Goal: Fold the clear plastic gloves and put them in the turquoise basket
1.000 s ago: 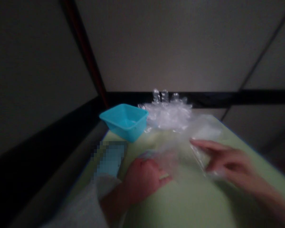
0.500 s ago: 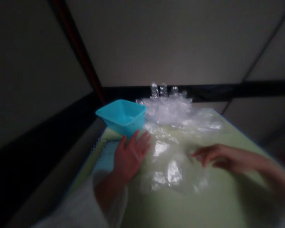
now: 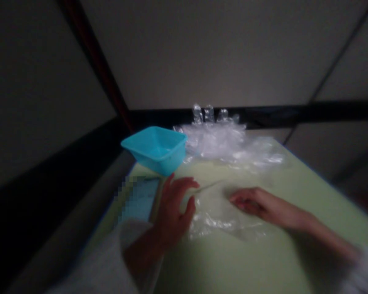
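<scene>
While the left hand curved open, the right hand bunched

Clear plastic lay on the table between them. Left fingers were loosely spread, gripping nothing visible; right fingers sat close together over it, their hold impossible to tell.

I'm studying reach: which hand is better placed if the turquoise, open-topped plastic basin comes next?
Probably the left hand: it's open and near the basin, while the right hand is farther off, at the clear, crinkled plastic film.
</scene>
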`<state>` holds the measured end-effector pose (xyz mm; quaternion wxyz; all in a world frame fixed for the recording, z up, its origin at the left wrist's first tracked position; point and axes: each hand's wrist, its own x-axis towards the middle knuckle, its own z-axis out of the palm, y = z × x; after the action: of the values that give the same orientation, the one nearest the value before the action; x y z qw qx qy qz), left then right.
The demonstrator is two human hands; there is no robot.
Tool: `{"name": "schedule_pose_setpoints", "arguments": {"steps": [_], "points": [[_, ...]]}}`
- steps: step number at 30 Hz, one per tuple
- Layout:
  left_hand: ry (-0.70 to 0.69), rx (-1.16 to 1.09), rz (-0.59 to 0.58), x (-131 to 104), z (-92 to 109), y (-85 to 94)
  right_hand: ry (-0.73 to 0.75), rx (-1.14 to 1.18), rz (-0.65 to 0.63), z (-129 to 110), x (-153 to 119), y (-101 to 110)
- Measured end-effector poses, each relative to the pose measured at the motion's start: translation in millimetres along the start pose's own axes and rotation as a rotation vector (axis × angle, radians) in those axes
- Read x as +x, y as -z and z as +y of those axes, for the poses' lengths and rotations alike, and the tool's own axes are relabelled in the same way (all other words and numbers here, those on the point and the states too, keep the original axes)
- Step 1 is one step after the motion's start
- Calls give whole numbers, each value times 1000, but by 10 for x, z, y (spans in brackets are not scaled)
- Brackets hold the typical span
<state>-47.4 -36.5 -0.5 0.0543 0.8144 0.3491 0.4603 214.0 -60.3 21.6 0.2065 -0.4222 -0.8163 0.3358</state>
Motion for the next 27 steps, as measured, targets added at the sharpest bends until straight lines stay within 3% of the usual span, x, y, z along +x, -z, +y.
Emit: {"name": "schedule_pose_setpoints", "arguments": {"steps": [2, 5, 9, 13, 18, 22, 27], "points": [[-59, 120, -125, -18, 43, -18, -12, -29, -19, 64, -3, 43], [-12, 232, -260, -31, 56, -61, -88, -49, -1, 155, -19, 141], [111, 262, -321, -34, 6, -106, -172, -108, 67, 164, -1, 155], [70, 192, -371, -80, -42, -177, -50, -246, 184, 150, 92, -32], [32, 200, -479, -143, -52, -245, 112, -424, 23, 237, 170, -236], [65, 220, -504, -143, -74, -240, 167, -400, -136, 232, 149, -176], [55, 276, -536, -149, -110, -269, 181, -356, -55, 111, 193, -136]]}}
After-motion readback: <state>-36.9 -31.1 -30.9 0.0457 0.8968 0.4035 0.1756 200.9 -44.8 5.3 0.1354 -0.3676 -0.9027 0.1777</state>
